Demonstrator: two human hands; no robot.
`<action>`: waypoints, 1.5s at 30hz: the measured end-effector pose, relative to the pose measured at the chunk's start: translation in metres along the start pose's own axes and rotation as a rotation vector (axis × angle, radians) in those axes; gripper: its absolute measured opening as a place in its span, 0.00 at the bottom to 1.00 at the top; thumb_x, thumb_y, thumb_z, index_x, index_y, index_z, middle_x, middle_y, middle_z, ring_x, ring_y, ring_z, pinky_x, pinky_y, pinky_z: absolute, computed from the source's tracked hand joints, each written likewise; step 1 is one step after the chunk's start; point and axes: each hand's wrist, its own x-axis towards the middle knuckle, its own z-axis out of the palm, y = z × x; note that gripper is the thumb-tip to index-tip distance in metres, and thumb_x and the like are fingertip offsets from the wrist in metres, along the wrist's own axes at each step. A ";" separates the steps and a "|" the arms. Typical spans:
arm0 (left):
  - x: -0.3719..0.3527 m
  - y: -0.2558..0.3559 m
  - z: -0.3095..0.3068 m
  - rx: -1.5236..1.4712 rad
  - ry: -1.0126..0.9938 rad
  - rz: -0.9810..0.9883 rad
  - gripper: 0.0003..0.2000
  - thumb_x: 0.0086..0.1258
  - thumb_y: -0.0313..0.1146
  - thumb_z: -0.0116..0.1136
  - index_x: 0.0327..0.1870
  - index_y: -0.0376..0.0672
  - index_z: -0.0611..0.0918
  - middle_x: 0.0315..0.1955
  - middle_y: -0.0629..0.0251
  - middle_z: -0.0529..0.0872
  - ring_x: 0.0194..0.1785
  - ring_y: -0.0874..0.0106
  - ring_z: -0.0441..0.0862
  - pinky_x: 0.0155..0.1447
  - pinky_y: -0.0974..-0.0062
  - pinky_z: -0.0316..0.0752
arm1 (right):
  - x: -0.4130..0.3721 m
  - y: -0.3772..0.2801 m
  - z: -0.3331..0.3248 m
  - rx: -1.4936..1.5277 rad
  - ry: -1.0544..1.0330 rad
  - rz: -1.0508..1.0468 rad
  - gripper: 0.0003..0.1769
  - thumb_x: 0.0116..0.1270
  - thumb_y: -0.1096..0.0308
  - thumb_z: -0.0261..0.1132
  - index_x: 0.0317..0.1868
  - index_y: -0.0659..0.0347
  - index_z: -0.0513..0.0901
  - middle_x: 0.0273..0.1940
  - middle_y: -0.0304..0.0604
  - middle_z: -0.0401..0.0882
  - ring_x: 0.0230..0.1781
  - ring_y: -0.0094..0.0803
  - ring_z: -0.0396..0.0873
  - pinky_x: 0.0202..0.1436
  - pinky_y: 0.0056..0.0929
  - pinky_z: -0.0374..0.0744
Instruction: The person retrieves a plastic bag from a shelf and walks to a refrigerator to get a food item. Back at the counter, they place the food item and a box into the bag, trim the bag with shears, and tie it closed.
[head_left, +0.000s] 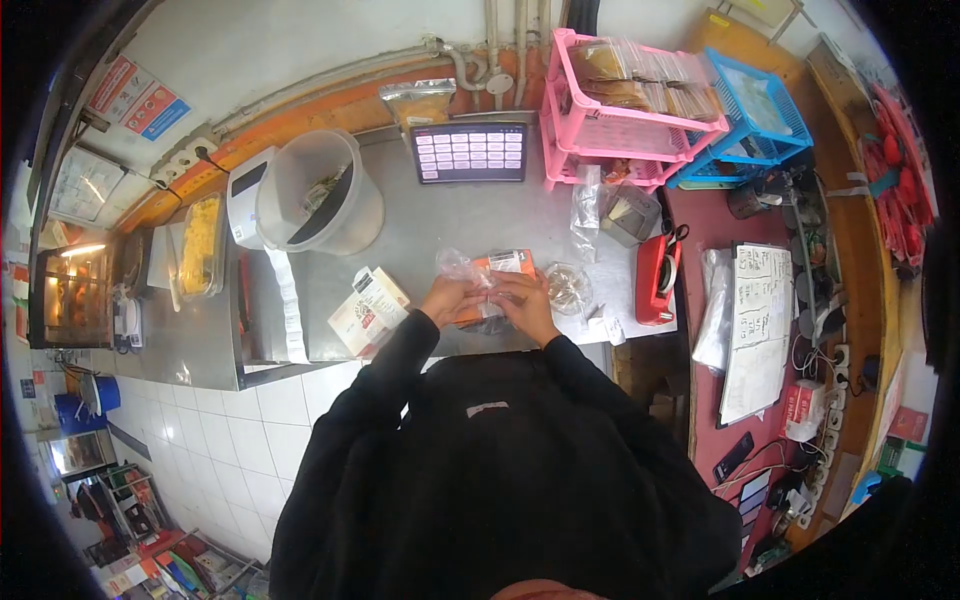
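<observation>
Near the front edge of the metal counter [410, 230], my left hand [449, 299] and my right hand [527, 304] meet with fingers pinched on a clear plastic bag [459, 266]. An orange packet [512, 262] lies under and behind the hands, partly covered by them. Left of my left hand is a white and cream box [368, 312] with red print. Just right of my right hand stands a round clear container [569, 289] with small items inside that I cannot make out.
A tablet [470, 153] stands at the back, beside a white bucket [322, 196]. Pink baskets [630, 125] and a blue basket [760, 105] fill the back right. A red tape dispenser [655, 282] sits at the right edge. A paper strip [288, 305] hangs at left.
</observation>
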 end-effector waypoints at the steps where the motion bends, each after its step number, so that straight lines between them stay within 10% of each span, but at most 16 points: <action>1: -0.003 0.000 -0.001 -0.017 -0.015 0.012 0.14 0.69 0.20 0.53 0.54 0.29 0.72 0.47 0.51 0.80 0.48 0.60 0.83 0.53 0.64 0.84 | 0.002 -0.006 -0.003 -0.012 -0.004 -0.004 0.11 0.53 0.67 0.71 0.39 0.49 0.87 0.56 0.32 0.80 0.59 0.32 0.74 0.71 0.48 0.50; 18: -0.011 -0.035 -0.013 0.046 -0.152 0.089 0.16 0.72 0.28 0.52 0.59 0.34 0.76 0.57 0.61 0.79 0.62 0.75 0.72 0.68 0.77 0.66 | 0.016 0.012 -0.003 0.130 -0.187 0.181 0.15 0.71 0.61 0.55 0.28 0.53 0.83 0.49 0.32 0.78 0.57 0.27 0.71 0.67 0.44 0.46; 39: 0.000 -0.043 -0.021 -0.070 -0.196 0.175 0.13 0.76 0.28 0.48 0.58 0.38 0.73 0.56 0.56 0.78 0.60 0.65 0.77 0.62 0.70 0.76 | 0.021 0.017 -0.002 0.118 -0.240 0.203 0.14 0.66 0.59 0.57 0.26 0.54 0.84 0.47 0.32 0.79 0.56 0.32 0.71 0.66 0.44 0.50; 45: -0.004 -0.041 -0.017 0.194 -0.112 0.437 0.16 0.62 0.20 0.62 0.51 0.39 0.77 0.47 0.64 0.81 0.50 0.73 0.80 0.55 0.73 0.78 | 0.028 0.009 -0.002 0.087 -0.132 0.195 0.11 0.64 0.63 0.60 0.27 0.57 0.83 0.44 0.36 0.81 0.47 0.32 0.77 0.57 0.38 0.64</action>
